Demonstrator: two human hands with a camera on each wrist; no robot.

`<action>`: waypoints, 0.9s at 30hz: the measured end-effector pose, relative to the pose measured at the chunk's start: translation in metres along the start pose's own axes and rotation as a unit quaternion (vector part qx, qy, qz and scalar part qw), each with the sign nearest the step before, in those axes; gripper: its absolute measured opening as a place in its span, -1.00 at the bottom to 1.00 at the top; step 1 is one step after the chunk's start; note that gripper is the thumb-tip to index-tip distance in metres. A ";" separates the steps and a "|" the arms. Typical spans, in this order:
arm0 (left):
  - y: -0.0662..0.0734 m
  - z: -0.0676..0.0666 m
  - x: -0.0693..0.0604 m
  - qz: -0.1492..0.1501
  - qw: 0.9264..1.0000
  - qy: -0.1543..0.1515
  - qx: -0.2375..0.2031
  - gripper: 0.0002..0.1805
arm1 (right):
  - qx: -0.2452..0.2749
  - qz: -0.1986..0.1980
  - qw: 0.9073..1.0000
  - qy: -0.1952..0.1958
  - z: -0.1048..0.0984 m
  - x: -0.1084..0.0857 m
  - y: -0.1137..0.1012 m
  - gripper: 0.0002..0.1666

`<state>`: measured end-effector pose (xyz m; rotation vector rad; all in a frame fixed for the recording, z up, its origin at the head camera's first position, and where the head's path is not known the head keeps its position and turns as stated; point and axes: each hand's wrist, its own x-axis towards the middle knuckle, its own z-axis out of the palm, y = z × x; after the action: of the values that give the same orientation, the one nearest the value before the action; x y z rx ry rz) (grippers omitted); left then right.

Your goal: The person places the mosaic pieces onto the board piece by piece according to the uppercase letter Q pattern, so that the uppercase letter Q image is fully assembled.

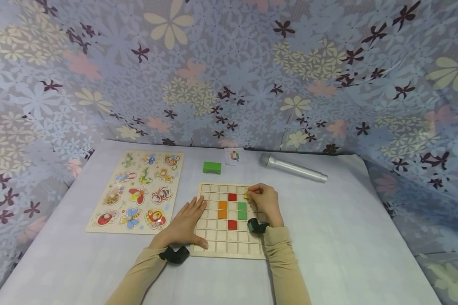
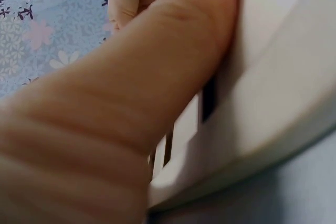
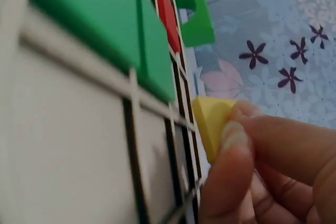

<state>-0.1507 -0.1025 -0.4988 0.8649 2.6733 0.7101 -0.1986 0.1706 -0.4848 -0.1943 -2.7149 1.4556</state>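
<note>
A wooden grid board (image 1: 221, 245) holds two red tiles (image 1: 232, 197), two orange tiles (image 1: 222, 205) and two green tiles (image 1: 242, 206). My right hand (image 1: 266, 202) pinches a yellow tile between thumb and finger at the board's upper right; in the right wrist view the yellow tile (image 3: 211, 124) is tilted, by the grid's edge, with the green tiles (image 3: 89, 14) nearer the camera. My left hand (image 1: 185, 222) rests with spread fingers on the board's left edge; its thumb (image 2: 157, 56) fills much of the left wrist view.
Left of the board lies an insect picture puzzle (image 1: 114, 188). Behind the board are a green arched block (image 1: 212, 167) and a small card (image 1: 235, 156) with a coloured pattern. A silver microphone (image 1: 295, 169) lies at the back right, before the flowered cloth (image 1: 213, 84).
</note>
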 end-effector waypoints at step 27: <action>-0.002 0.001 -0.001 0.004 1.000 -0.005 -0.012 0.41 | 0.003 0.031 0.995 -0.091 -0.079 -0.016 0.061 -0.44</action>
<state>-0.1504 -0.1038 -0.5004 0.8705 2.6489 0.7377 -0.1694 0.2670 -0.4919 -0.1546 -2.8709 1.5715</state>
